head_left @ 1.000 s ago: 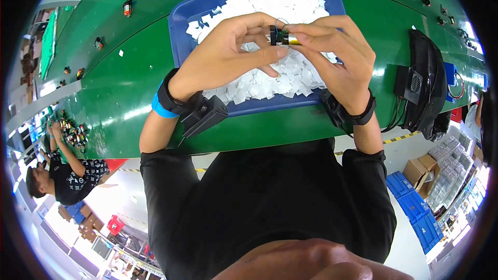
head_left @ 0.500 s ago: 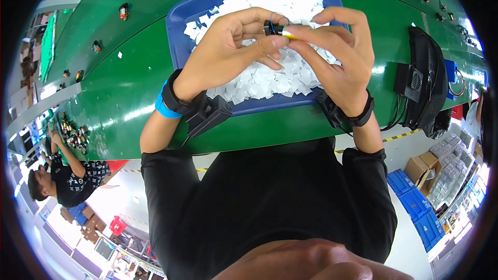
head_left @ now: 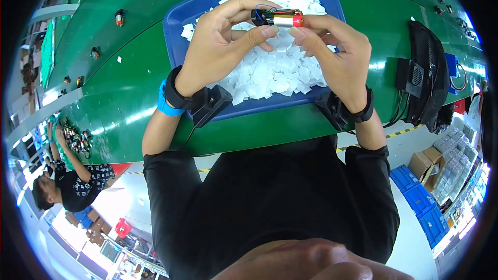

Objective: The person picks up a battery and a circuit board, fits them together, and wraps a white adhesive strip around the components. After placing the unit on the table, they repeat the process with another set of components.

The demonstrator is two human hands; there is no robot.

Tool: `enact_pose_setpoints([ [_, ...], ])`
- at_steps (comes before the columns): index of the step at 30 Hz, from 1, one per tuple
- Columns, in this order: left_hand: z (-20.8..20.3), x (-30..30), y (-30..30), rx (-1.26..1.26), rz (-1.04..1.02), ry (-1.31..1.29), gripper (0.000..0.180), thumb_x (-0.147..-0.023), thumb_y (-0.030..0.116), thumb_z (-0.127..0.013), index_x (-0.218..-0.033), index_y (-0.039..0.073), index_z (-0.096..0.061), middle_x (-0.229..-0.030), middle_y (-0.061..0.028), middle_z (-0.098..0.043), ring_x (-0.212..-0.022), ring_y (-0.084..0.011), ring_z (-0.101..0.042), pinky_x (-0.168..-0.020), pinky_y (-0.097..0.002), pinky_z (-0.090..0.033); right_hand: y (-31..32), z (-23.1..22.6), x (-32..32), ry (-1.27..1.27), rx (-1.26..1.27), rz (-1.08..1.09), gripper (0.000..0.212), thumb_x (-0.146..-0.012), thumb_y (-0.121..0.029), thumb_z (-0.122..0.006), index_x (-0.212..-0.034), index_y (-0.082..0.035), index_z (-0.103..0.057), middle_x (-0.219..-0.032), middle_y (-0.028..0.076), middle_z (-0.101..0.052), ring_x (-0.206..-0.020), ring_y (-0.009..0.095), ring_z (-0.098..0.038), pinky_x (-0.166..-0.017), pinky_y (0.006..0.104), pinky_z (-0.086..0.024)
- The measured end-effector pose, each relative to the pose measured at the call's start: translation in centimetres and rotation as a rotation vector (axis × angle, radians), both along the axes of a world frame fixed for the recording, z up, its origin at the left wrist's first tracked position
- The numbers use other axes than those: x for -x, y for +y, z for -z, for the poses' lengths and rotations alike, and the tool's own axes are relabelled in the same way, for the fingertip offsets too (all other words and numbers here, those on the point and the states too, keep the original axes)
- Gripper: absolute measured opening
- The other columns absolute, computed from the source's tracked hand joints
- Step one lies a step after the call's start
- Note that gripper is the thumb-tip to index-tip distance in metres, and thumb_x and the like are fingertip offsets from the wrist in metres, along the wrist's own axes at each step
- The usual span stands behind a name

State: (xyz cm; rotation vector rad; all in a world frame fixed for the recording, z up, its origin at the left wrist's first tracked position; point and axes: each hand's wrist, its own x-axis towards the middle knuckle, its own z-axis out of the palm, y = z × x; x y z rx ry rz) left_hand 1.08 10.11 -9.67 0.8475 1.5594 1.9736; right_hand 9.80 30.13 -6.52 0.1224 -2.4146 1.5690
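Between my hands, over a blue tray [head_left: 174, 52], is a small cylindrical battery assembly [head_left: 282, 19]. It has a black end cap with a thin blue wire, a white patch on its side and a red end. My left hand [head_left: 223, 41] is closed on the black end, thumb below and fingers behind. At the red end my right hand [head_left: 337, 46] pinches with thumb and forefinger. Many small white square pieces [head_left: 270, 72] fill the tray underneath. Each of my wrists wears a black strap with a black device.
Similar battery assemblies [head_left: 120, 18] lie scattered on the green table [head_left: 124, 103]. A black bag-like case [head_left: 428, 72] sits at the right. At the far left a person [head_left: 72, 184] reaches toward a pile of assemblies [head_left: 78, 140]. Blue crates [head_left: 420, 199] stand on the floor at right.
The battery assembly has turned so its white patch and red end now show. My right fingers have shifted back to its red end, uncovering the side. Both hands rose slightly.
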Motion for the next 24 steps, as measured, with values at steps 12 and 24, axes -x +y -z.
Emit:
enact_pose_setpoints([
  [12, -1.2, -1.1, -0.2, 0.164, -0.165, 0.241, 0.033, -0.09, 0.009, -0.075, -0.122, 0.003, -0.067, -0.109, -0.0081, -0.072, -0.086, -0.013, -0.069, -0.067, -0.0254, -0.058, -0.2, -0.3, -0.3, 0.026, -0.016, -0.046, 0.022, -0.092, -0.005, -0.073, -0.11, 0.006, -0.072, -0.088, 0.013, -0.072, -0.068, 0.013, -0.069, -0.057, 0.0218, -0.053],
  [24, -1.8, -1.8, -0.2, 0.268, -0.325, 0.703, 0.038, -0.082, 0.0, -0.079, -0.119, 0.002, -0.071, -0.105, -0.0099, -0.075, -0.077, -0.0146, -0.064, -0.066, -0.0249, -0.054, -0.2, -0.5, -0.5, -0.046, 0.125, -0.069, 0.022, -0.093, -0.002, -0.071, -0.112, 0.008, -0.071, -0.088, 0.014, -0.071, -0.068, 0.015, -0.07, -0.057, 0.0233, -0.056],
])
